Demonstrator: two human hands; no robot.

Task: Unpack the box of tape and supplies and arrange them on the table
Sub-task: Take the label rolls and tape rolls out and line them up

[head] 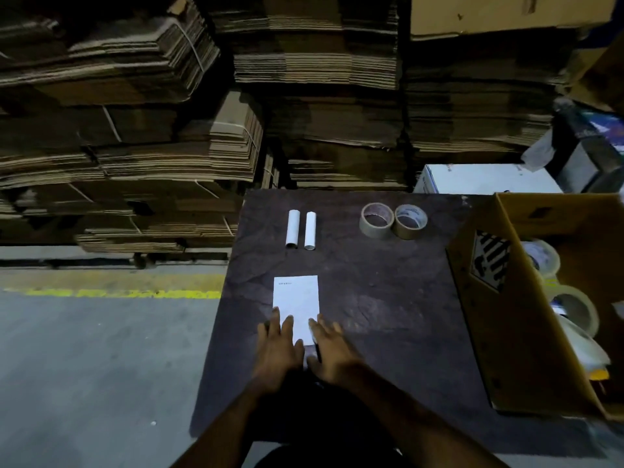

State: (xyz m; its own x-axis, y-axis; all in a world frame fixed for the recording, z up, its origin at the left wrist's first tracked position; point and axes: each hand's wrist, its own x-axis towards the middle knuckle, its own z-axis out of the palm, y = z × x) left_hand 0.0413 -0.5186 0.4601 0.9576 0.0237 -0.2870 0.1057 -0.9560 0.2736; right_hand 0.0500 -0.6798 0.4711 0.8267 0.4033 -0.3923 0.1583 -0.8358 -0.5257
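Observation:
A white sheet of paper [296, 298] lies flat on the dark table [388, 298]. My left hand [278, 349] rests flat on its lower left corner, fingers spread. My right hand [332, 352] lies flat at its lower right edge, and a thin dark pen [317, 351] shows under its fingers. Two white tubes [301, 230] lie side by side at the far left of the table. Two tape rolls [393, 220] touch each other further right. The open cardboard box [499, 332] stands at the right, with more tape rolls [570, 305] inside.
Tall stacks of flattened cardboard [202, 113] fill the background behind the table. A white box [483, 179] sits beyond the table's far right edge. The grey floor with a yellow line [111, 293] is on the left.

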